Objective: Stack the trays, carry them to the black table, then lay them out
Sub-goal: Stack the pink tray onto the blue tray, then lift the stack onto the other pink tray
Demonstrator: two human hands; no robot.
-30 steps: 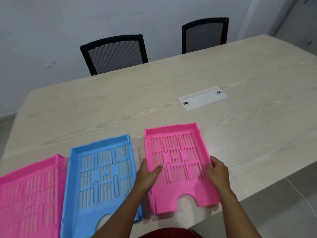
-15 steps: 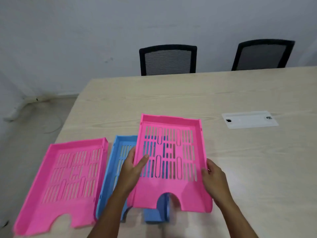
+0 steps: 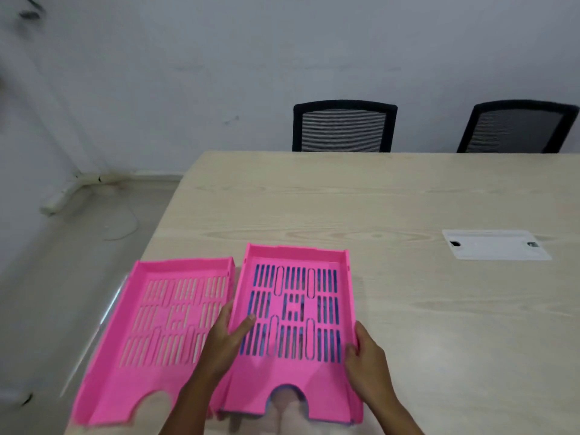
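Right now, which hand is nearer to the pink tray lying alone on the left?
Left. The left hand grips the stacked pink tray right beside the lone pink tray; the right hand holds the stack's far side.

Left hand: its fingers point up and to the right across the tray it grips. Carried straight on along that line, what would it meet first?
The left hand would slide over the slotted floor of the held pink tray, then likely meet its far right wall.
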